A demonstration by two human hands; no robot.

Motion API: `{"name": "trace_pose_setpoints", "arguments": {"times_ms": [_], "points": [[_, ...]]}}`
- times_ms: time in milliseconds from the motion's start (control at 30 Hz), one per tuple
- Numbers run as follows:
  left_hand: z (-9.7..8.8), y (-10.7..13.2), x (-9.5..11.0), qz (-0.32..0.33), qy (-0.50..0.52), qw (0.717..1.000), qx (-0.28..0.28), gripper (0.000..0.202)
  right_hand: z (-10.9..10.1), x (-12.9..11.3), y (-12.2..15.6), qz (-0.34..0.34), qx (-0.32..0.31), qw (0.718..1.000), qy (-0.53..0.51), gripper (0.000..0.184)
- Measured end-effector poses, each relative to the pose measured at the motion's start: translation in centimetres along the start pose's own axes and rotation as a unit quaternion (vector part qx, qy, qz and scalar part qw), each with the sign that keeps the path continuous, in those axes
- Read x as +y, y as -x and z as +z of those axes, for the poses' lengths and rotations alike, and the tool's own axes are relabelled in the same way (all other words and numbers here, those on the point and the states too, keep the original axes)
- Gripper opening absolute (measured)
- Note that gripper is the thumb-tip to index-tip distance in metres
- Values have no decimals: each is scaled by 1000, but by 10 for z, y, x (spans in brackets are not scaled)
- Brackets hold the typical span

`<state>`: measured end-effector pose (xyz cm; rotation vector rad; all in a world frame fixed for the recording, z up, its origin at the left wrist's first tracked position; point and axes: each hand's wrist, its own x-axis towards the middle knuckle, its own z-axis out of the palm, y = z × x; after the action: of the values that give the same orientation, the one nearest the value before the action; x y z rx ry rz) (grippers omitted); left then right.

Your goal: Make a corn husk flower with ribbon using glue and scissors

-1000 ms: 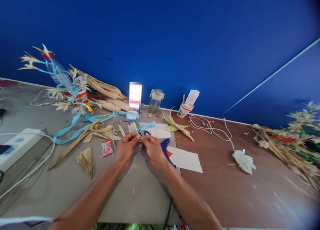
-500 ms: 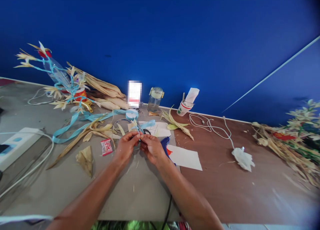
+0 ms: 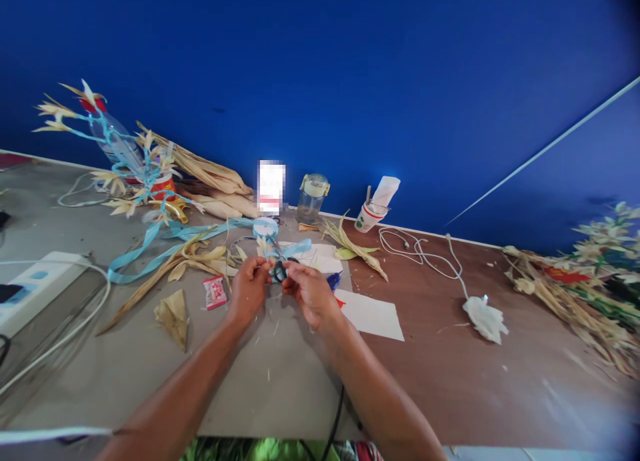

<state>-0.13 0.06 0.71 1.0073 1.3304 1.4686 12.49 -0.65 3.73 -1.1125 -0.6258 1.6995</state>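
Both my hands meet over the grey table [image 3: 125,367]. My left hand [image 3: 249,290] and my right hand [image 3: 310,294] have their fingers pinched together on a small dark ring-shaped piece [image 3: 279,271] wound with light blue ribbon. A length of that blue ribbon [image 3: 295,250] trails off behind the hands toward a blue ribbon spool [image 3: 265,228]. Just past my right hand a blue glue gun [image 3: 334,281] lies partly hidden.
Dried husk strips [image 3: 195,261], a red packet [image 3: 214,292] and a folded husk [image 3: 173,316] lie left of my hands. A white power strip [image 3: 35,287] sits far left. Glass jar [image 3: 311,199], paper cup [image 3: 369,217], white cable [image 3: 425,254], white paper [image 3: 373,314] and husk flowers [image 3: 585,281] lie beyond.
My hands have lifted slightly and drawn a little apart, so the dark ribbon-wound ring now shows between the fingertips. The view has shifted a little.
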Motion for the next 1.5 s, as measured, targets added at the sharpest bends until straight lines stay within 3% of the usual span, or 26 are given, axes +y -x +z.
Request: {"name": "trace_pose_setpoints", "arguments": {"times_ms": [67, 167, 267, 367, 533, 667, 833, 933, 1033, 1167, 1233, 1333, 1433, 1500], "points": [[-2, -3, 1, -54, 92, 994, -31, 12, -6, -12, 1, -45, 25, 999, 8, 31], [-2, -4, 6, -132, 235, 961, -69, 18, -19, -35, 6, -114, 11, 991, 67, 29], [0, -2, 12, -181, 278, 940, -77, 20, -28, -48, 17, -176, 21, 968, 179, 23], [0, 1, 15, -198, 294, 931, -83, 22, -28, -42, 24, -204, 17, 933, 294, 19], [2, 3, 17, -181, 292, 933, -105, 28, -9, -9, 17, -289, 13, 881, 375, 19], [4, 5, 14, -137, 270, 946, -117, 26, 3, 3, 6, -342, 20, 830, 440, 18], [2, 7, 10, -97, 175, 969, -144, 25, -2, 6, 2, -391, 33, 777, 492, 18], [1, 8, 12, -106, 130, 972, -162, 24, -8, 8, 3, -433, 39, 741, 513, 17], [1, 7, 13, -116, 113, 974, -157, 27, -12, 8, 3, -431, 37, 730, 529, 15], [2, 5, 10, -112, 88, 982, -124, 30, -14, 8, 5, -418, 43, 739, 526, 13], [2, 4, 9, -99, 76, 986, -108, 30, -13, 8, 5, -411, 49, 757, 505, 13], [2, 3, 7, -73, 46, 991, -103, 27, -12, 6, 3, -336, 44, 834, 435, 11], [1, 4, 6, -66, 21, 991, -113, 23, -14, 6, -3, -170, 40, 937, 301, 11], [1, 4, 6, -72, 11, 989, -126, 21, -16, 5, -6, -66, 40, 977, 199, 10]]}}
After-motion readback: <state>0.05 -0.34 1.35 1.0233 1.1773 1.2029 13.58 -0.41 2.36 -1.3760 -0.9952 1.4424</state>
